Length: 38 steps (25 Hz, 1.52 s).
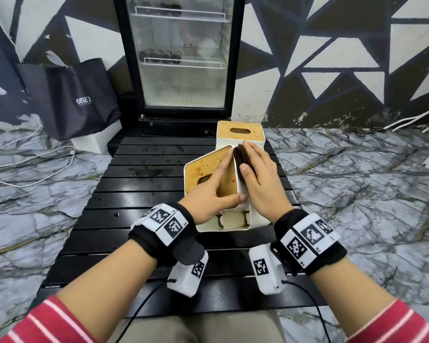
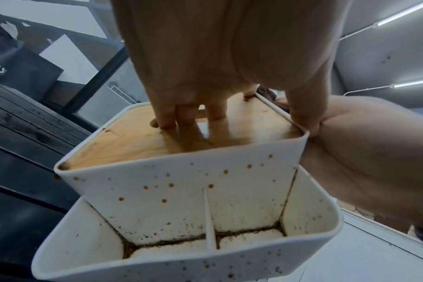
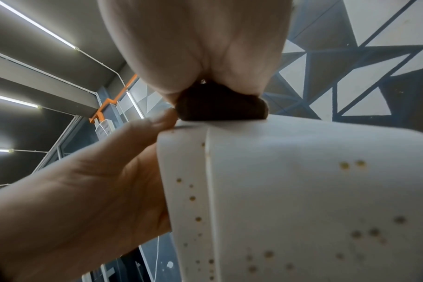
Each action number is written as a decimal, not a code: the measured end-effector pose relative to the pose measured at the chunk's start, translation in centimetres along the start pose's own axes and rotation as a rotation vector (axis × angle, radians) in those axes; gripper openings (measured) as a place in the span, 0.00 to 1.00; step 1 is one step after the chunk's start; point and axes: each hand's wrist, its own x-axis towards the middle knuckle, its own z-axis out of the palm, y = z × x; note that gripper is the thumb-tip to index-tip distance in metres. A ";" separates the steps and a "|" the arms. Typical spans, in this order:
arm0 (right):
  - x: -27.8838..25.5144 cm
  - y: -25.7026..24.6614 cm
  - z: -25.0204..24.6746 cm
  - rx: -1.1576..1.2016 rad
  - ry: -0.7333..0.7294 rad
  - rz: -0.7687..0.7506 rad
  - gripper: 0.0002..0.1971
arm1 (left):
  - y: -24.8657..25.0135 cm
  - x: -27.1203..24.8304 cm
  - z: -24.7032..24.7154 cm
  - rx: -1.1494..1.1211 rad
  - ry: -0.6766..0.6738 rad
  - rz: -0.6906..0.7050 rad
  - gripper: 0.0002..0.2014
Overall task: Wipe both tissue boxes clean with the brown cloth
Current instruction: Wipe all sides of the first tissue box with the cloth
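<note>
The near white plastic tissue box with a bamboo lid (image 1: 214,179) lies tipped on its side on the black slatted surface (image 1: 144,184), its wooden lid facing away from the glass-door refrigerator (image 1: 181,53) toward the viewer's left, its open compartmented base pointing at the person. Brown specks dot its white walls and grime lines the inner seams of the base, as the left wrist view shows.

The left hand (image 1: 208,194) lies flat on the wooden lid, fingers (image 2: 167,114) straight and pressed against the bamboo, thumb hooked over the box's upper edge. It steadies the box without curling round it.

The right hand (image 1: 255,179) lies on the upturned white side of the same box, fingers extended, pressing the bunched dark brown cloth (image 1: 240,157) against that wall. The cloth (image 3: 220,106) is trapped between palm and plastic, at the end of the wall nearer the refrigerator.

The second white tissue box with a bamboo lid (image 1: 240,134) stands upright on the surface directly between the tipped box and the refrigerator, its oval slot facing up. It sits just beside the right hand's fingertips; contact cannot be determined.

A black tote bag (image 1: 77,97) stands on the marble-patterned floor, to the left of the refrigerator.
</note>
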 end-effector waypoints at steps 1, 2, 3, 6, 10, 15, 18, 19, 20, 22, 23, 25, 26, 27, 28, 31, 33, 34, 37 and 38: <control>-0.2 0.1 0.0 0.001 -0.004 0.003 0.29 | 0.0 0.0 0.0 -0.010 -0.005 0.007 0.46; -0.6 0.1 0.1 0.000 -0.007 0.003 0.28 | 0.1 -0.1 0.1 -0.016 -0.006 0.011 0.46; -1.2 0.2 0.2 -0.001 -0.011 0.003 0.28 | 0.1 -0.1 0.0 -0.022 -0.006 0.013 0.46; -1.7 0.2 0.3 -0.010 -0.010 0.000 0.28 | 0.2 0.1 0.0 -0.034 -0.003 0.010 0.47; 0.2 0.5 -0.1 -0.038 -0.023 -0.026 0.26 | -0.2 0.3 0.2 -0.038 0.000 0.015 0.46; 1.4 1.8 -0.4 -0.050 -0.035 0.024 0.23 | -0.5 0.7 -0.3 -0.135 -0.001 0.031 0.46; 0.5 2.8 -0.2 -0.037 -0.035 0.074 0.23 | -1.0 0.8 -0.5 -0.158 -0.007 0.013 0.47; -0.1 3.2 -0.1 -0.037 -0.035 0.090 0.23 | -1.1 0.7 -0.5 -0.157 -0.005 0.005 0.48; -0.6 3.5 0.1 -0.038 -0.033 0.100 0.23 | -1.2 0.7 -0.5 -0.153 0.003 0.001 0.48; -1.8 4.2 0.3 -0.043 -0.030 0.111 0.23 | -1.2 0.8 -0.5 -0.130 0.023 0.008 0.48; -2.3 4.6 0.2 -0.046 -0.027 0.115 0.24 | -1.1 0.8 -0.5 -0.109 0.031 0.011 0.49; -3.3 4.9 0.1 -0.035 -0.024 0.136 0.22 | -1.0 0.7 -0.2 -0.080 0.038 0.017 0.49; -3.7 4.8 0.0 -0.026 -0.022 0.143 0.22 | -1.0 0.7 0.0 -0.075 0.038 0.018 0.49; -4.0 4.6 0.1 -0.022 -0.023 0.138 0.22 | -1.0 0.6 0.1 -0.074 0.044 0.014 0.48; -4.3 4.2 0.2 -0.020 -0.026 0.124 0.22 | -1.0 0.5 0.2 -0.076 0.050 0.011 0.48; -5.2 3.3 0.2 -0.021 -0.041 0.068 0.26 | -0.9 0.5 0.0 -0.094 0.046 0.010 0.48; -5.5 3.6 0.0 -0.024 -0.040 0.058 0.27 | -0.9 0.4 -0.1 -0.083 0.043 0.007 0.48; -5.6 3.8 0.0 -0.024 -0.033 0.071 0.27 | -0.9 0.4 -0.1 -0.086 0.051 0.004 0.49; -6.1 3.4 0.5 -0.019 -0.026 0.110 0.27 | -1.4 0.2 -0.1 -0.117 0.083 -0.024 0.50; -6.4 3.1 0.7 -0.019 -0.028 0.101 0.27 | -1.6 0.1 -0.1 -0.137 0.081 -0.026 0.50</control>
